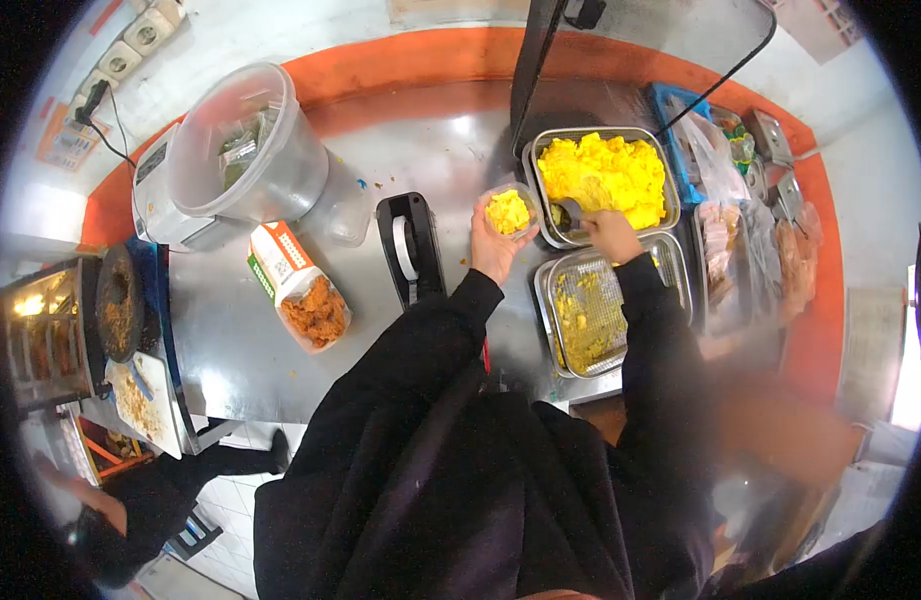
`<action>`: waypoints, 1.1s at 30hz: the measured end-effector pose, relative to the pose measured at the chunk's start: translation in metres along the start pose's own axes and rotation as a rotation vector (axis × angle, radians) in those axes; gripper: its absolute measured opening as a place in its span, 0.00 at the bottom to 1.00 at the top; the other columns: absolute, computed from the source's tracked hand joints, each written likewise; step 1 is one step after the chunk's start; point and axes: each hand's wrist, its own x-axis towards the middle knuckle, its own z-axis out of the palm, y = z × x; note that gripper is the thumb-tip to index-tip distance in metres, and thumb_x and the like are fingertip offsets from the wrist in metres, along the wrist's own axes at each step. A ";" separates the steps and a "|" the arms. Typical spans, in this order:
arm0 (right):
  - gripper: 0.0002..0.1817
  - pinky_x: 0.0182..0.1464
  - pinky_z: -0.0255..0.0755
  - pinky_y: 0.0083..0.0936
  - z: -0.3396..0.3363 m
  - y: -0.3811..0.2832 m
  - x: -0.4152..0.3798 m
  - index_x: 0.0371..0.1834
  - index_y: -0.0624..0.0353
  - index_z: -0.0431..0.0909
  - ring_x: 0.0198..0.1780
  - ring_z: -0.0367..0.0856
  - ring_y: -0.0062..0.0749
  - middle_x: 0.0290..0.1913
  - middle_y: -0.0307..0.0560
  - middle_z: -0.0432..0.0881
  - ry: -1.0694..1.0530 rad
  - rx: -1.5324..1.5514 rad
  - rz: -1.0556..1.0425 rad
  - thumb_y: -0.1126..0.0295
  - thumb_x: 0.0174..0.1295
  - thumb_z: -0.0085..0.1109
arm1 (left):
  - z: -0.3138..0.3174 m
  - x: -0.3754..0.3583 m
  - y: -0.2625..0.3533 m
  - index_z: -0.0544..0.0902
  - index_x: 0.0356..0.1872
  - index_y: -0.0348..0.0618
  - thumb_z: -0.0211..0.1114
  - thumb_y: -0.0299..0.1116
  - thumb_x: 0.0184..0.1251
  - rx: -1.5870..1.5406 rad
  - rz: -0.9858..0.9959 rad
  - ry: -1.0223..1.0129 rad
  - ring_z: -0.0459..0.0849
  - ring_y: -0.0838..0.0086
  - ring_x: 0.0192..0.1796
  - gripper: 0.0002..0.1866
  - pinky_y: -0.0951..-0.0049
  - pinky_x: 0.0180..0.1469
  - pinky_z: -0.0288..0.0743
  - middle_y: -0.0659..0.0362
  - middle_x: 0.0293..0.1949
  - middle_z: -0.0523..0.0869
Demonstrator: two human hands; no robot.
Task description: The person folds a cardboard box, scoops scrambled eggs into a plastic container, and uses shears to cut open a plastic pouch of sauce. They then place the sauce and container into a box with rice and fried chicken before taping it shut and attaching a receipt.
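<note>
In my left hand (491, 248) is a small clear plastic cup (529, 222) with lumpy yellow food (507, 212) in it, like scrambled egg. The fingers curl around the cup, which is beside the left edge of a metal tray (670, 180). A heap of the same yellow food (610, 175) fills most of that tray. My right hand (613, 236) is closed on a metal spoon (570, 210), whose head lies at the tray's near left corner. Below my right hand is a second perforated metal tray (590, 320) with scattered yellow bits.
A carton of fried chicken (315, 315) lies on the steel counter (230, 370), left of a black sealing device (410, 250). Behind stands a big clear bucket (310, 170). Bagged food (720, 250) lines the right. Another person's leg (230, 470) shows lower left.
</note>
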 end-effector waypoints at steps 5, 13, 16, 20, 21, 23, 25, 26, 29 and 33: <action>0.11 0.26 0.63 0.24 0.002 0.018 -0.001 0.37 0.62 0.79 0.20 0.70 0.28 0.17 0.47 0.72 -0.047 0.555 0.259 0.68 0.58 0.49 | -0.006 0.006 -0.002 0.63 0.56 0.50 0.40 0.54 0.65 0.040 -0.033 -0.064 0.72 0.58 0.54 0.25 0.52 0.51 0.69 0.56 0.57 0.69; 0.09 0.25 0.67 0.28 -0.027 -0.055 -0.045 0.37 0.62 0.77 0.21 0.74 0.37 0.25 0.48 0.78 0.632 0.161 0.003 0.72 0.59 0.49 | 0.017 0.011 -0.022 0.62 0.56 0.53 0.37 0.51 0.69 0.169 -0.011 -0.098 0.71 0.59 0.55 0.21 0.56 0.52 0.70 0.55 0.57 0.68; 0.05 0.29 0.69 0.36 -0.047 -0.090 -0.055 0.34 0.59 0.74 0.28 0.76 0.48 0.31 0.53 0.77 0.428 0.000 0.126 0.73 0.56 0.50 | 0.027 0.008 -0.032 0.61 0.56 0.53 0.36 0.51 0.69 0.106 -0.067 -0.132 0.71 0.59 0.55 0.21 0.56 0.53 0.71 0.55 0.56 0.68; 0.03 0.26 0.67 0.42 -0.043 -0.086 -0.056 0.31 0.58 0.69 0.27 0.76 0.50 0.28 0.55 0.74 0.431 -0.026 0.114 0.71 0.58 0.47 | 0.028 -0.001 -0.028 0.61 0.57 0.54 0.36 0.51 0.69 0.086 -0.087 -0.188 0.71 0.59 0.56 0.21 0.55 0.53 0.70 0.55 0.57 0.68; 0.04 0.25 0.66 0.43 -0.041 -0.081 -0.055 0.32 0.59 0.69 0.27 0.75 0.51 0.27 0.56 0.74 0.508 0.049 0.071 0.71 0.59 0.46 | 0.028 -0.001 -0.024 0.60 0.57 0.55 0.36 0.52 0.69 0.085 -0.082 -0.187 0.71 0.59 0.56 0.21 0.54 0.53 0.70 0.55 0.57 0.67; 0.07 0.26 0.64 0.44 -0.048 -0.069 -0.056 0.32 0.60 0.69 0.26 0.74 0.55 0.24 0.60 0.74 0.523 0.318 0.277 0.69 0.62 0.44 | 0.028 -0.007 -0.014 0.60 0.57 0.55 0.35 0.52 0.69 0.076 -0.068 -0.177 0.71 0.59 0.56 0.21 0.53 0.54 0.69 0.55 0.57 0.67; 0.10 0.27 0.66 0.45 -0.042 -0.041 -0.054 0.34 0.61 0.71 0.27 0.75 0.57 0.23 0.62 0.75 0.494 0.133 0.306 0.67 0.62 0.43 | 0.028 -0.020 0.002 0.59 0.58 0.57 0.36 0.52 0.69 0.163 0.010 -0.211 0.71 0.59 0.56 0.21 0.52 0.54 0.68 0.56 0.58 0.67; 0.10 0.27 0.67 0.44 -0.037 -0.030 -0.053 0.34 0.61 0.72 0.27 0.75 0.56 0.23 0.62 0.75 0.436 0.000 0.309 0.66 0.61 0.44 | 0.030 -0.028 0.015 0.60 0.58 0.56 0.36 0.52 0.69 0.122 -0.007 -0.266 0.71 0.61 0.56 0.21 0.52 0.55 0.67 0.57 0.57 0.67; 0.11 0.31 0.70 0.42 -0.016 -0.019 -0.042 0.37 0.57 0.76 0.30 0.78 0.50 0.29 0.57 0.77 0.246 -0.301 0.382 0.63 0.56 0.52 | 0.031 -0.067 0.055 0.61 0.58 0.55 0.37 0.51 0.69 0.189 0.030 -0.257 0.72 0.64 0.56 0.21 0.53 0.55 0.67 0.57 0.57 0.68; 0.15 0.47 0.65 0.38 -0.017 -0.086 -0.025 0.43 0.58 0.74 0.47 0.71 0.47 0.41 0.56 0.72 0.313 -0.184 0.217 0.69 0.51 0.58 | -0.006 -0.146 0.122 0.61 0.58 0.55 0.40 0.51 0.68 0.175 0.143 -0.135 0.74 0.64 0.54 0.21 0.55 0.51 0.72 0.56 0.54 0.70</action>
